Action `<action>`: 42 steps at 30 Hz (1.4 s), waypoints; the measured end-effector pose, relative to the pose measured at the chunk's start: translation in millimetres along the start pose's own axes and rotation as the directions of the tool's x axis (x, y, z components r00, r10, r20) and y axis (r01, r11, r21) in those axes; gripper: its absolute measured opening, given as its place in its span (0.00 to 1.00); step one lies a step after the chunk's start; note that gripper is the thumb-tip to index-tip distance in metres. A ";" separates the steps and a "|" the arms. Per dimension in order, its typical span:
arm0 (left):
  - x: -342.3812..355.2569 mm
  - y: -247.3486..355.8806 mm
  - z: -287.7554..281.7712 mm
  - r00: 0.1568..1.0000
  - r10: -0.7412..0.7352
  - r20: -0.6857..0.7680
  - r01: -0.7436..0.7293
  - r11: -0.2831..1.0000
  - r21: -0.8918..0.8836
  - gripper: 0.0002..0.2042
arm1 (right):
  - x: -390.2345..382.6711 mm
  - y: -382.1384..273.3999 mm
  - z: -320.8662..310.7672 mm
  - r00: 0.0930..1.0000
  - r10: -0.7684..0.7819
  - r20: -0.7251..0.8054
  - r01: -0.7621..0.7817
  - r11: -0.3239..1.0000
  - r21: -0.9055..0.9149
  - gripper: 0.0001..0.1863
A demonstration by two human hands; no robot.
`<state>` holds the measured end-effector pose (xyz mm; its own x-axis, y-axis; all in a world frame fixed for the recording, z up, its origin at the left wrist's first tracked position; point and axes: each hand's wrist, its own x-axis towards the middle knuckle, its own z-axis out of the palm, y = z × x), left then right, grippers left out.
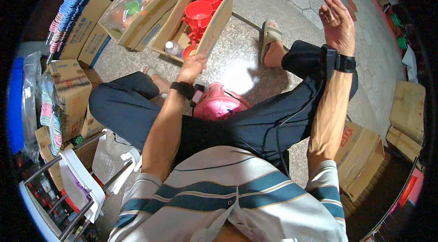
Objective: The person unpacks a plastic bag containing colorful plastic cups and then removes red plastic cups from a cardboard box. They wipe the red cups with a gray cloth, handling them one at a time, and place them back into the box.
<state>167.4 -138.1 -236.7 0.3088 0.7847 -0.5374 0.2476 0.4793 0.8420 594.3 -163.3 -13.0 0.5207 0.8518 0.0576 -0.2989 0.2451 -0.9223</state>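
Adjoining round red plastic cup [187,50] ahead: left hand [194,65], nearer, grip indeterminable | oblong brown cardboard box [220,25]: axis forward-right | right hand [340,26]: well apart, fingers loosely spread

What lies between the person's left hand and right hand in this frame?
In the head view, floor and the right foot in a beige sandal lie between them, with the dark trouser leg toward the right hand.

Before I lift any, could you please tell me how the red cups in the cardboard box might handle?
The red cups look like thin, glossy plastic, so they are probably light and fairly stiff. Their smooth sheen may make them slightly slippery. Some seem stacked together, so lifting one could bring others along.
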 end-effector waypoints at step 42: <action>-6.0 68.3 -44.0 0.951 0.124 -0.285 -0.067 0.977 0.204 0.13 | 7.9 -31.2 -12.9 0.999 -0.043 0.027 0.034 0.962 0.273 0.18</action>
<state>142.1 -92.8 -173.9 0.0630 0.9174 -0.3930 0.4087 0.3355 0.8487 618.1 -170.2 11.3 0.5117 0.8524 0.1077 -0.4873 0.3912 -0.7807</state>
